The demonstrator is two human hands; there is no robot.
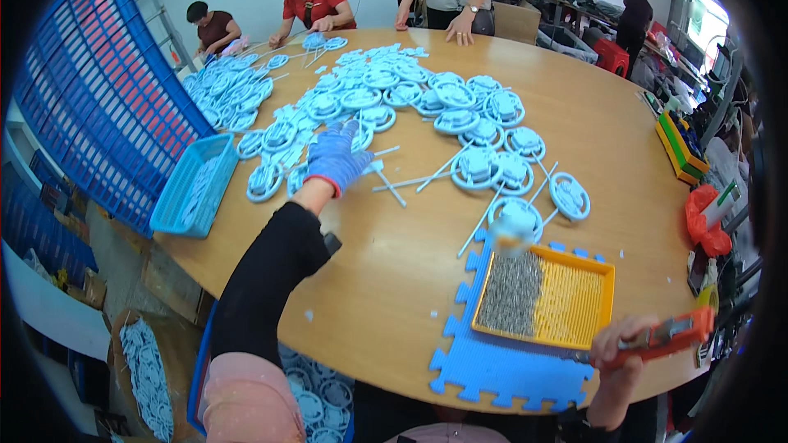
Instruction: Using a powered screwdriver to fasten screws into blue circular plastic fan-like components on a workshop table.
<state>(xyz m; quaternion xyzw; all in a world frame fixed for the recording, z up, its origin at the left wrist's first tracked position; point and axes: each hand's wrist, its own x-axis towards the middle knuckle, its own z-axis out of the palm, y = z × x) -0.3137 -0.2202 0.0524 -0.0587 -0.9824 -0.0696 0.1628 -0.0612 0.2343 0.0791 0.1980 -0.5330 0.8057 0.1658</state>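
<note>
My left hand, in a blue-violet glove, stretches out over the near edge of a heap of light-blue round plastic parts. Its fingers are extended, touching or just above the parts; the fingertips partly blend into them. At the lower right my right hand is wrapped round an orange-red handheld power tool, whose thin dark tip points left. Just left of that hand, a yellow ridged tray holds many small metal pins or screws, massed on its left side. Beneath the tray lies a blue foam mat.
Round parts with thin sticks spread across the wooden table. A light-blue basket stands at the left edge beside a tall blue crate. Below the table edge is a bin of parts. People work across the table.
</note>
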